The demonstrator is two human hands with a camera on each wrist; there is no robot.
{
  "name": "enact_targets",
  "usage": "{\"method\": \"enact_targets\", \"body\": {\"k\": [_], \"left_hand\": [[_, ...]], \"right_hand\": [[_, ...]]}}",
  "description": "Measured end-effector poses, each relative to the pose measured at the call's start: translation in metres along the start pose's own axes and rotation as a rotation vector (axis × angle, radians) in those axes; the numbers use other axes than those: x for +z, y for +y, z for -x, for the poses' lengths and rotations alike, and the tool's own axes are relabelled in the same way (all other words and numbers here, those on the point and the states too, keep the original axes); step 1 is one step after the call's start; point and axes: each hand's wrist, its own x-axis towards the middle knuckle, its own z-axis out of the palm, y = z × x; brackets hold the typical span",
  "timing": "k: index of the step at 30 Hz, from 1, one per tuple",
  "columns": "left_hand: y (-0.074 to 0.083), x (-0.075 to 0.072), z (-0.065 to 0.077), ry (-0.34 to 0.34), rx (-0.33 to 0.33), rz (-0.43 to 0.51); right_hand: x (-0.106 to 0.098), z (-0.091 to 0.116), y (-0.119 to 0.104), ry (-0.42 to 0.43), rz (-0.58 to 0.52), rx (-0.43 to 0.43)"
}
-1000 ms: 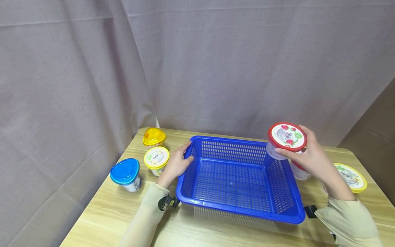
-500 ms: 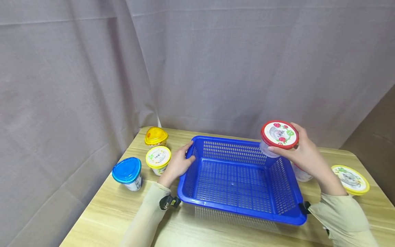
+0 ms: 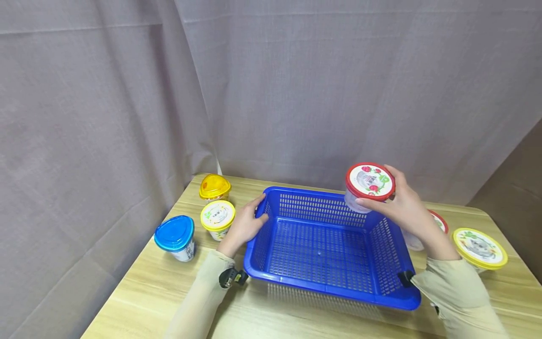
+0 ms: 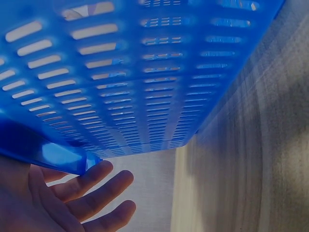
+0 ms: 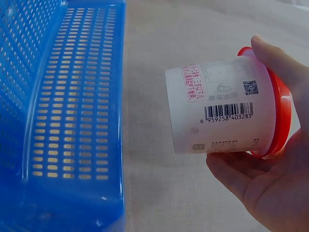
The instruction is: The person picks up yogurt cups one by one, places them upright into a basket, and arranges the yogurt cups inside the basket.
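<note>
A blue plastic basket (image 3: 334, 288) with slotted walls stands on the table, its inside bare. My left hand (image 3: 244, 225) holds its left rim, thumb over the inner side and fingers outside; the left wrist view shows those fingers (image 4: 104, 200) spread beneath the rim. My right hand (image 3: 404, 207) grips a plastic tub (image 3: 367, 182) with a red lid and strawberry print, thumb and fingers around the lid end. The tub overlaps the basket's back right corner in the head view. From the right wrist, its white body (image 5: 212, 106) with a barcode appears beside the basket wall.
On the left stand a blue-lidded cup (image 3: 174, 235), a yellow-lidded tub (image 3: 218, 216) and a yellow-topped container (image 3: 214, 187). To the right, another red-lidded tub (image 3: 440, 221) is partly hidden by my forearm, near a yellow-lidded tub (image 3: 480, 248). A grey curtain (image 3: 288, 94) hangs behind.
My right hand has carried the red-lidded tub leftward and slightly up, over the basket's back right corner. The left hand keeps its place on the rim.
</note>
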Motion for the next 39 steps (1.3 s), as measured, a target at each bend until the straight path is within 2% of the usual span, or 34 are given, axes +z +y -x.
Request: {"method": "enact_targets", "body": {"k": [14,23,39], "left_hand": [[0.000,0.000,0.000,0.000,0.006,0.003],[0.000,0.000,0.000,0.009,-0.001,0.010],[-0.001,0.000,-0.001,0.017,0.011,0.015]], "right_hand": [[0.015,-0.005,-0.014,-0.058,0.005,-0.009],[0.026,-0.011,-0.020,-0.070,0.008,-0.066],[0.048,-0.018,-0.039,-0.127,-0.018,-0.065]]}}
